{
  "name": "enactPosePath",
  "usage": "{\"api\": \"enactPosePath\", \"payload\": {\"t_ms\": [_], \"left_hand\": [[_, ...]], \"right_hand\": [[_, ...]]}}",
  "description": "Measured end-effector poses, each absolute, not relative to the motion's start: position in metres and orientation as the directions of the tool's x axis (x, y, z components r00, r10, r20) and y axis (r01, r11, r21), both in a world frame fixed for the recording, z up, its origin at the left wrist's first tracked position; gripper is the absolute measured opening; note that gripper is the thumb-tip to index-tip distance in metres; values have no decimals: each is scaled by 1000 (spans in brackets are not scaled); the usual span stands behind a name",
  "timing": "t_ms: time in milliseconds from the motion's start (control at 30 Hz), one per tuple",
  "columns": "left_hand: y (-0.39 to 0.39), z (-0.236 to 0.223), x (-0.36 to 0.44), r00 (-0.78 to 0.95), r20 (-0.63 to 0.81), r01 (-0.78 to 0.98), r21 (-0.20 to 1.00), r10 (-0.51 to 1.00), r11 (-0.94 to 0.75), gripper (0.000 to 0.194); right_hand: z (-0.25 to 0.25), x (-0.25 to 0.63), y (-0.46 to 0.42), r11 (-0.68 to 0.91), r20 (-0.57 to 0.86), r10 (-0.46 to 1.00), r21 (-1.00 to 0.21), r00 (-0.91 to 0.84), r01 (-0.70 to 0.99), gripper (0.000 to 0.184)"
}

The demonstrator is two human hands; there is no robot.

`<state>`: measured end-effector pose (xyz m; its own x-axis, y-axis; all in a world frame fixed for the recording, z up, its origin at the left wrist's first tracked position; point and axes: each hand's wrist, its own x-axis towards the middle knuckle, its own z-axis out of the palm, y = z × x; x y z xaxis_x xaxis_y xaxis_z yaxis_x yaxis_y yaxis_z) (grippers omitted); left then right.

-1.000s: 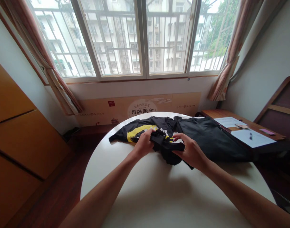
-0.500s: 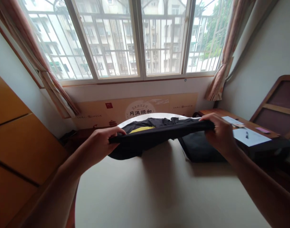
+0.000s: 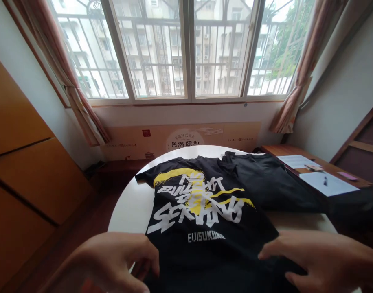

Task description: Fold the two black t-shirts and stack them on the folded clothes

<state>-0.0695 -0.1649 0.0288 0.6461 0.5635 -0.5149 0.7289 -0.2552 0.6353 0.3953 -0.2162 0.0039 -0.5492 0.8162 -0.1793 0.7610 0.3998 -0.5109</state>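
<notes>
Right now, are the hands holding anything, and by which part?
Nothing looks gripped: the left hand and right hand are open at the lower part of the black T-shirt, flat on the table.

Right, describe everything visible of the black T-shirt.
The black T-shirt looks like soft cotton and lies flat on a round white table, one short sleeve out left. Large white brush lettering with yellow streaks fills its front. Its far side overlaps a dark garment; the left hand and right hand touch its near part.
</notes>
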Motion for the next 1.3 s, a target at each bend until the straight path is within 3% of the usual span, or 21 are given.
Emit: {"api": "enactPosePath", "payload": {"t_ms": [67, 100, 167, 233, 300, 367, 433, 500, 600, 667, 733, 833, 933, 1000, 1067, 1167, 1233, 1300], "left_hand": [[-140, 31, -68, 610, -545, 737, 658, 576, -158, 60], [-124, 31, -69, 577, -504, 734, 665, 643, -137, 62], [-85, 25, -75, 437, -323, 758, 634, 839, -150, 58], [-39, 13, -86, 184, -100, 837, 537, 978, -102, 49], [6, -2, -97, -80, 57, 893, 447, 995, 46, 47], [43, -16, -107, -268, 125, 903, 379, 955, 203, 64], [68, -27, -114, -348, 132, 904, 310, 928, 295, 78], [84, -34, -118, -325, 106, 927, 230, 940, 295, 73], [97, -40, -119, -243, 81, 966, 114, 967, 233, 40], [101, -41, -117, -232, 116, 972, 59, 966, 226, 31], [105, -40, -111, -217, 194, 976, 40, 957, 213, 33], [109, -37, -100, -223, 265, 973, 122, 938, 197, 42], [114, -33, -90, -317, 123, 937, 191, 940, 291, 45], [117, -31, -85, -352, 27, 925, 165, 936, 343, 44], [120, -28, -77, -340, 60, 936, 117, 939, 331, 46], [128, -25, -51, -98, 181, 992, 90, 979, 83, 55], [136, -28, -26, 143, 164, 978, 125, 976, -165, 52], [147, -36, -1, 289, 82, 937, 182, 954, -299, 50]], "right_hand": [[13, 395, -184, 338, -272, 775, -584, -570, 738, 52], [18, 396, -162, 309, -254, 796, -610, -549, 730, 53], [21, 398, -109, 312, -102, 891, -573, -443, 758, 52], [13, 397, -54, 279, 112, 960, -461, -256, 842, 48], [-4, 391, -7, 123, 195, 979, -364, -53, 923, 48], [-23, 381, 27, -6, 182, 981, -304, 64, 953, 48], [-36, 371, 49, -52, 147, 984, -281, 97, 958, 37], [-40, 369, 61, -51, 146, 985, -279, 95, 959, 25], [-23, 388, 70, -59, 198, 973, -277, 117, 959, 30], [-3, 411, 71, -98, 203, 966, -273, 157, 957, 32], [14, 435, 68, -152, 137, 971, -267, 193, 952, 26], [24, 458, 60, -223, -23, 974, -237, 224, 945, 22], [19, 460, 53, -270, -141, 958, -161, 248, 949, 12], [14, 448, 53, -273, -127, 957, -104, 259, 956, 3], [9, 428, 59, -242, -29, 970, -67, 240, 968, 25], [0, 381, 77, -73, 79, 994, -74, 79, 995, 51], [-11, 343, 93, 90, 52, 995, -122, -85, 988, 51], [-26, 308, 109, 187, -22, 981, -181, -194, 966, 45]]}}
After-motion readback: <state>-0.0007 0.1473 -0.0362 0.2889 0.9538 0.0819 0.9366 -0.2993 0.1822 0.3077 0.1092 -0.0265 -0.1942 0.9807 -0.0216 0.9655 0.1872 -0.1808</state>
